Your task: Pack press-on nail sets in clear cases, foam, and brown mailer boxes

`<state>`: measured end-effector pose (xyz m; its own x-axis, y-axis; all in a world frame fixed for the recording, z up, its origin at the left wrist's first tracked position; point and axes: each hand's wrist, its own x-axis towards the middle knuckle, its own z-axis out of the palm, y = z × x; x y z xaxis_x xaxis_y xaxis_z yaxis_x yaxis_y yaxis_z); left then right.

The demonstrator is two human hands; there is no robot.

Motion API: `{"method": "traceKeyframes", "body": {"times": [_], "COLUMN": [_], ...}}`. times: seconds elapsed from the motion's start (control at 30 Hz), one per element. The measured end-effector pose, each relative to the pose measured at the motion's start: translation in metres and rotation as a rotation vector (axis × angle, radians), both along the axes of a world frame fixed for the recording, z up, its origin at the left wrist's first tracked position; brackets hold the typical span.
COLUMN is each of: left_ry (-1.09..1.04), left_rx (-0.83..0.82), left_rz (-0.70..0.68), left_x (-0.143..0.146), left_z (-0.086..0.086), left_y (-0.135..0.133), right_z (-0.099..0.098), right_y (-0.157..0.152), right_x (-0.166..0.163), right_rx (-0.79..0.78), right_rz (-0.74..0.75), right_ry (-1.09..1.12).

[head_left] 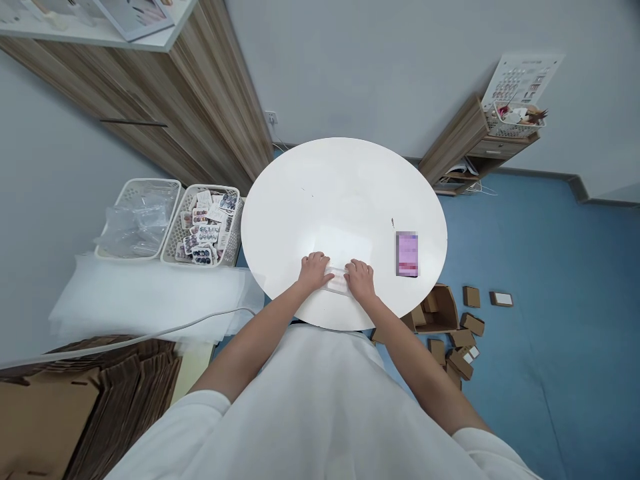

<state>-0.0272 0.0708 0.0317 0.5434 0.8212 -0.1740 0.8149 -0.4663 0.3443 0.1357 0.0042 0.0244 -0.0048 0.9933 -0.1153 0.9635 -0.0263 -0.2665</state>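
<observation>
A small flat clear pack [337,281] with pale pinkish rows showing through lies near the front edge of the white oval table [330,180]. My left hand [314,271] grips its left end, fingers curled over and the thumb resting on top. At the opposite end my right hand [360,279] holds the pack the same way, knuckles bent. A bright whitish patch lies just beyond my fingers; whether it is a clear sheet or a reflection I cannot tell.
A phone [407,254] lies on the table's right side. To the left stand a basket of small nail-like sets [204,230], a basket of clear bags [137,220], white foam sheets [150,300] and flattened cartons [115,407]. Small brown boxes [473,323] litter the floor at right.
</observation>
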Motion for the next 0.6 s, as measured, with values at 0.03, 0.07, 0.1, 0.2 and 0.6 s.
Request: {"method": "traceKeyframes", "body": {"times": [0.03,0.07,0.1,0.2,0.6], "left_ry": [-0.029,-0.054,-0.074,-0.073,-0.033], "left_rx": [0.043,0.074,0.09,0.067,0.015], "left_rz": [-0.033,-0.088,-0.158,-0.344,-0.413], "left_x": [-0.003,-0.006,-0.009,-0.019,-0.027], "left_z": [0.002,0.003,0.005,0.008,-0.004], "left_y": [-0.002,-0.004,-0.005,-0.007,-0.008], "right_z": [0.002,0.004,0.006,0.01,-0.003], "right_y": [-0.005,-0.009,-0.014,-0.024,-0.024], "right_x": [0.0,0.0,0.0,0.0,0.006], "right_rx": [0.029,0.046,0.049,0.006,-0.044], "right_rz": [0.04,0.089,0.139,0.215,0.223], "right_ry": [-0.005,-0.006,-0.004,-0.012,0.019]}}
